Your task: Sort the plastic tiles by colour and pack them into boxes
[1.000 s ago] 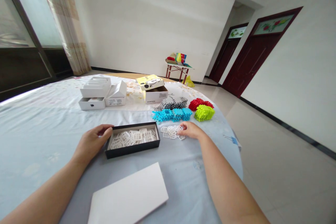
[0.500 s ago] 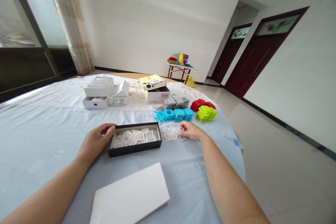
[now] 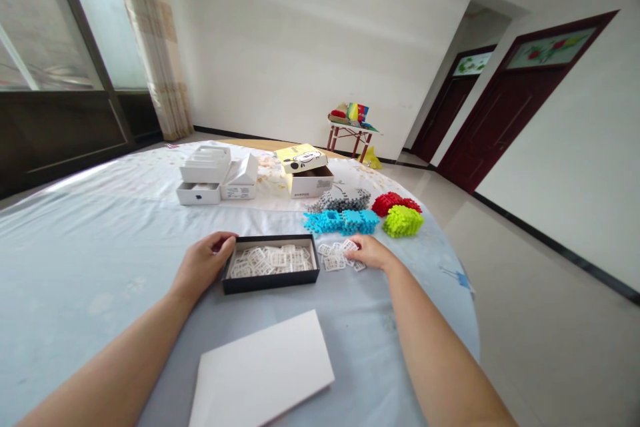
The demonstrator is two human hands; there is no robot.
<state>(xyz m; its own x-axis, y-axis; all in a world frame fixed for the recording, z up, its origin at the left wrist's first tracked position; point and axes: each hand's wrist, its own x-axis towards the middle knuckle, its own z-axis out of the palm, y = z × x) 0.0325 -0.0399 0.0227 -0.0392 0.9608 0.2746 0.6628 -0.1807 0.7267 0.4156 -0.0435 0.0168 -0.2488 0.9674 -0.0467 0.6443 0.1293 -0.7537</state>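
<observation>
My left hand (image 3: pixel 205 261) grips the left end of an open black box (image 3: pixel 273 283), thumb and fingers at its rim. Inside the box lies a heap of small white plastic lattice pieces (image 3: pixel 270 260). Just right of the box, a few more loose lattice pieces (image 3: pixel 334 261) are spread on the cloth. There my right hand (image 3: pixel 373 253) pinches one white lattice piece (image 3: pixel 349 246), tilted up over the others. Its fingertips are partly hidden. Nearer to me, a flat white box lid (image 3: pixel 265 370) lies on the table.
Behind the box are stacks of blue (image 3: pixel 343 221), grey (image 3: pixel 345 199), red (image 3: pixel 395 203) and green interlocking tiles (image 3: pixel 403 221). Farther back stand a yellow-lidded box (image 3: pixel 311 183) and several white boxes (image 3: pixel 200 193). The round table's edge (image 3: pixel 473 293) curves along the right.
The view has turned a little left, so everything sits farther right. In my right hand a lattice piece now shows tilted up. My left hand stays on the box.
</observation>
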